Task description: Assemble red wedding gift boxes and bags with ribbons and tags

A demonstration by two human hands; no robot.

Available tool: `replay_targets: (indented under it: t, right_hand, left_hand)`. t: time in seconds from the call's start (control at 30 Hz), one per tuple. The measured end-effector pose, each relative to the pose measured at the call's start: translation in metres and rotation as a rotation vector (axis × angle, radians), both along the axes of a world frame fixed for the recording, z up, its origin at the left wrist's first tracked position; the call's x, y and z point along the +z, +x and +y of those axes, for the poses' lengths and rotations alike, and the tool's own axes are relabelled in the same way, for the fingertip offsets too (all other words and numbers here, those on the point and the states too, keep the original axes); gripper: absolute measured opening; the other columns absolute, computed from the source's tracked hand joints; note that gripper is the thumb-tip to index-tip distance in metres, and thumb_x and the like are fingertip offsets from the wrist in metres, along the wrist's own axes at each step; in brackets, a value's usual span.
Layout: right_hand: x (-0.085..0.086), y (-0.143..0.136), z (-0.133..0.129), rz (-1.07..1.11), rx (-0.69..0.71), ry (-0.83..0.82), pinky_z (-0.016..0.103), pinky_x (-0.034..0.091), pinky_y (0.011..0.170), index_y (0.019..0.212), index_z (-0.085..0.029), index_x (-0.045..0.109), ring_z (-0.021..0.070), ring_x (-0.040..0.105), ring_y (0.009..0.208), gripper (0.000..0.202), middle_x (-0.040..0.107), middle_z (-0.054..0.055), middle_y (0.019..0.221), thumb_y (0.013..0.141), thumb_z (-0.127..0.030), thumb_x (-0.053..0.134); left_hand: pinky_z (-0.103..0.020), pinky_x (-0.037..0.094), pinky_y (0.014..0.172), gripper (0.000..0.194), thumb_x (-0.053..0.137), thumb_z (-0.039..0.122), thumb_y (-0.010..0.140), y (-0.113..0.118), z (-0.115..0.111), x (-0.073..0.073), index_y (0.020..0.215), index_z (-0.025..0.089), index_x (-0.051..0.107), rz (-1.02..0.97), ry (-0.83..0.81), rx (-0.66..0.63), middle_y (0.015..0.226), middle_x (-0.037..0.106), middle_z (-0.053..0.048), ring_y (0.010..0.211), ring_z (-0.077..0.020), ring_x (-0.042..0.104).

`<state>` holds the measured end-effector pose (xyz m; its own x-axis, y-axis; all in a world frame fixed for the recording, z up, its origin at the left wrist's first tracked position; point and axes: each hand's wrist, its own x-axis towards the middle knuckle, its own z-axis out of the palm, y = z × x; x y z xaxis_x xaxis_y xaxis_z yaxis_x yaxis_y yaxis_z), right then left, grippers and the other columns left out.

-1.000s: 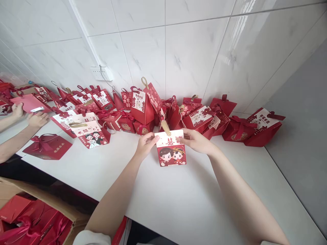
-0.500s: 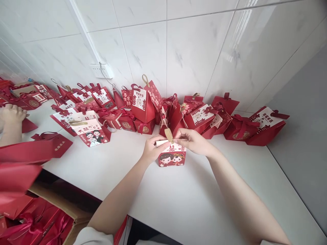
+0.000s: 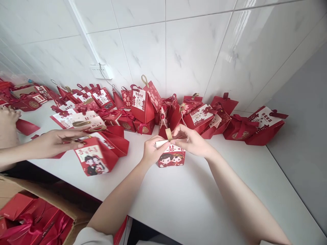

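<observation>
A small red gift box (image 3: 171, 160) with two cartoon faces stands upright on the white table in front of me. My left hand (image 3: 152, 149) is closed on the left side of its cream top flap. At the right side of the top, my right hand (image 3: 190, 141) pinches the flap by the base of the tan ribbon loop (image 3: 168, 134). The loop sticks up between both hands. My fingers partly hide the top of the box.
Another person's hand (image 3: 57, 142) holds red gift boxes (image 3: 95, 158) at the left; a further hand (image 3: 9, 120) is behind. Several boxes (image 3: 143, 102) line the tiled wall (image 3: 194, 51). A carton (image 3: 76, 217) of red boxes sits lower left.
Another person's hand has come in from the left with red gift boxes, set beside the cartoon couple box. My hands stay at the small box with hardly any shift.
</observation>
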<state>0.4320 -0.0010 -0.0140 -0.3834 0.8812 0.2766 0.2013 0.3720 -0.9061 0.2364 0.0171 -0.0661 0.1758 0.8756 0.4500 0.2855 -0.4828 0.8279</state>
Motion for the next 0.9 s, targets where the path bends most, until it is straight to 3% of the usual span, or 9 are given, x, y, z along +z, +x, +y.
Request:
replay_targets:
  t: [0.07,0.23,0.47,0.7,0.9]
  right_hand:
    - [0.002,-0.005,-0.002,0.046,-0.013,0.029,0.031,0.049,0.074,0.092,-0.024,0.052,0.0182,0.061,0.085,0.018,0.063,0.001,0.092,0.085,-0.035,0.064]
    - [-0.006,-0.011,0.0,-0.016,-0.078,0.072,0.029,0.045,0.065,0.079,-0.021,0.06,0.0161,0.055,0.071,0.019,0.06,0.0,0.076,0.087,-0.038,0.061]
    - [-0.022,-0.01,0.011,0.156,-0.019,-0.033,0.028,0.043,0.06,0.076,-0.019,0.06,0.014,0.052,0.064,0.026,0.059,0.0,0.07,0.082,-0.042,0.068]
    - [0.002,-0.001,-0.004,-0.016,-0.018,0.02,0.027,0.044,0.063,0.077,-0.02,0.059,0.014,0.056,0.069,0.02,0.064,0.0,0.078,0.082,-0.037,0.07]
    - [0.014,0.022,-0.008,-0.306,0.049,-0.081,0.029,0.045,0.064,0.088,-0.022,0.059,0.0169,0.06,0.072,0.019,0.066,0.0,0.079,0.086,-0.041,0.06]
  left_hand:
    - [-0.027,0.044,0.062,0.023,0.069,0.036,0.078,0.0,-0.001,0.001,0.066,0.018,0.063,0.016,0.035,0.004,0.068,0.06,-0.002,0.066,-0.0142,0.057]
    - [-0.027,0.044,0.063,0.02,0.068,0.034,0.08,-0.001,-0.003,0.004,0.07,0.018,0.064,0.037,0.071,-0.019,0.071,0.06,-0.002,0.067,-0.014,0.057]
    - [-0.028,0.048,0.068,0.016,0.067,0.032,0.082,-0.006,0.0,0.007,0.077,0.017,0.067,0.031,0.084,-0.105,0.077,0.063,-0.004,0.072,-0.0153,0.06]
    - [-0.027,0.049,0.065,0.01,0.07,0.027,0.078,-0.01,0.002,0.006,0.076,0.017,0.07,0.025,0.101,-0.2,0.077,0.066,-0.004,0.069,-0.0142,0.061]
    - [-0.026,0.046,0.062,0.018,0.069,0.035,0.079,-0.013,0.007,0.003,0.079,0.017,0.067,0.062,-0.114,-0.219,0.076,0.065,-0.003,0.069,-0.0146,0.06]
